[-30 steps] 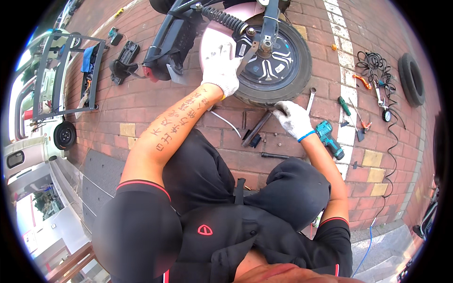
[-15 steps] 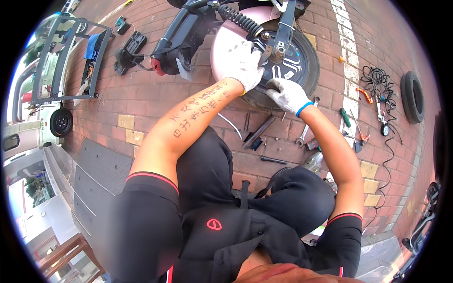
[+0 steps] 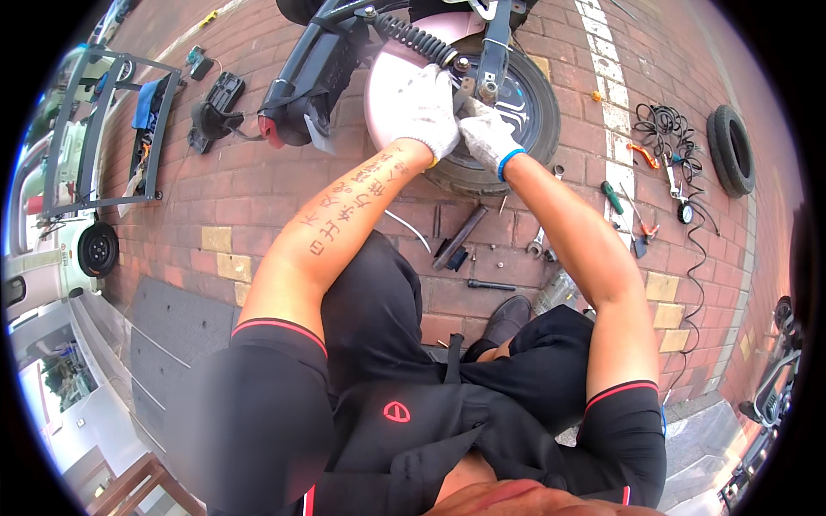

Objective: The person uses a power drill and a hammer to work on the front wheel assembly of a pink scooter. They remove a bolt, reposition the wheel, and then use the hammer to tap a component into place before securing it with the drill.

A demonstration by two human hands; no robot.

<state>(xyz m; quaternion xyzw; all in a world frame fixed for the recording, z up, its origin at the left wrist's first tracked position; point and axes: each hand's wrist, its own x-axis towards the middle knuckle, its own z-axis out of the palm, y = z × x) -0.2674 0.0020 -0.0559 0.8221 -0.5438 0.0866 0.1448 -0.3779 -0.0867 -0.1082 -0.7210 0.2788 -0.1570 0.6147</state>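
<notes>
A scooter's wheel point(image 3: 544, 120) with a black tyre and dark hub stands at the top centre, beside a pink fender point(image 3: 387, 77). My left hand point(image 3: 430, 112), in a white knit glove, lies at the fender's edge with curled fingers by a small metal plate point(image 3: 465, 89). My right hand point(image 3: 492, 138), gloved too, is closed close beside it, just below the axle nut point(image 3: 489, 88). Whatever the fingers of either hand hold is hidden. Above them run a black coil spring shock absorber point(image 3: 417, 39) and a dark metal arm point(image 3: 494, 56).
On the brick paving below the wheel lie a dark metal tube point(image 3: 462, 236), a black bar point(image 3: 492, 285) and a wrench point(image 3: 538, 245). To the right are a green screwdriver point(image 3: 612, 197), a coiled hose point(image 3: 667, 129) and a loose tyre point(image 3: 731, 150). A tool cart point(image 3: 103, 129) stands left.
My right hand has moved up and left from the wheel's lower rim to beside my left hand at the hub. The view has shifted slightly, and a shoe shows more between my knees.
</notes>
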